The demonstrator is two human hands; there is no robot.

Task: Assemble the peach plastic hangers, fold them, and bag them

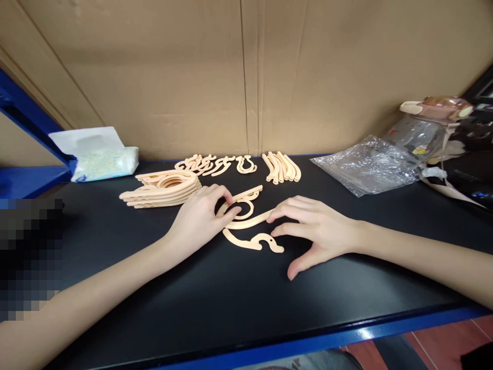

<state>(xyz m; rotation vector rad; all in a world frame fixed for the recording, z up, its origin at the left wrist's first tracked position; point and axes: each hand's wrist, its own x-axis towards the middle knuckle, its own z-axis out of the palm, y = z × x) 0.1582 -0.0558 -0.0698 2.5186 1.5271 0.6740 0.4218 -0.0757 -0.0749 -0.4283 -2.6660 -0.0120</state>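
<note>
A beige plastic folding hanger [252, 222], with a ring-shaped middle and long curved arms, lies flat on the black table. My left hand [204, 210] has thumb and forefinger curled around its left end; the other fingers are partly hidden behind. My right hand [316, 226] is spread, thumb well away from the fingers. Its fingertips are at the right end of the lower arm, and I cannot tell if they press on it. Just below lies a loose hanger hook [265, 241] with an S-like bend and a small hole, close under the right fingertips.
A stack of beige hangers [164, 190] stands at the left. Behind are several loose hooks [196, 163] and a row of hanger arms [282, 167]. A tissue pack [106, 162] is far left; a clear plastic bag [365, 164] and a bottle [423, 128] are right. Cardboard [173, 77] rises behind.
</note>
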